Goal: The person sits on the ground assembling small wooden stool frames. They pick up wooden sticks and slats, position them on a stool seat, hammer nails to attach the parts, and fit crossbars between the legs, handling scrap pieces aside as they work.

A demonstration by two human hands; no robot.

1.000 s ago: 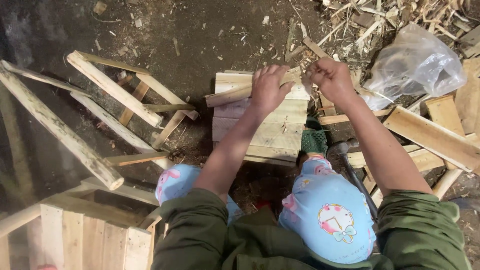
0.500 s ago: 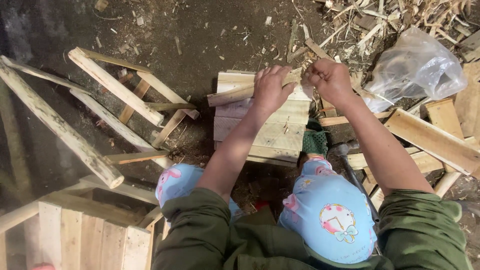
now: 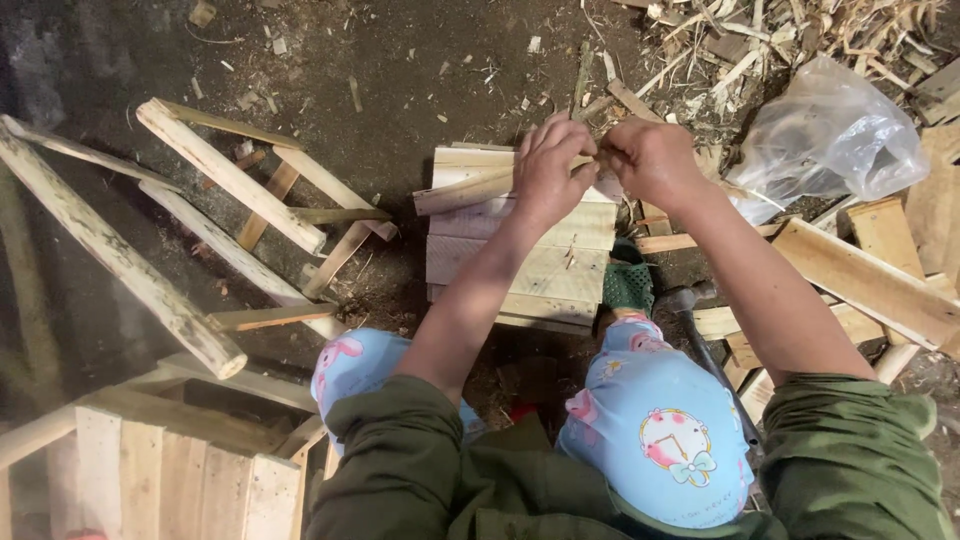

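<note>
Wooden stick (image 3: 470, 188) lying across slatted wooden panel (image 3: 520, 260) on dirt floor (image 3: 400, 60), clamped by left hand (image 3: 550, 165); right hand (image 3: 650, 160) pinched shut at its end. Likely to slip or roll off; splinters probable from rough grain.

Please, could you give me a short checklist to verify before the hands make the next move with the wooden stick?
1. Left hand grips the wooden stick: ok.
2. Right hand meets the stick's end: ok; what its fingers pinch, cannot tell.
3. Stick rests over the slatted board: ok.
4. Board lies flat on the dirt floor: ok.
5. Hammer near the right knee, within reach: ok.
6. Plastic bag and scraps clear of the hands: ok.
</note>
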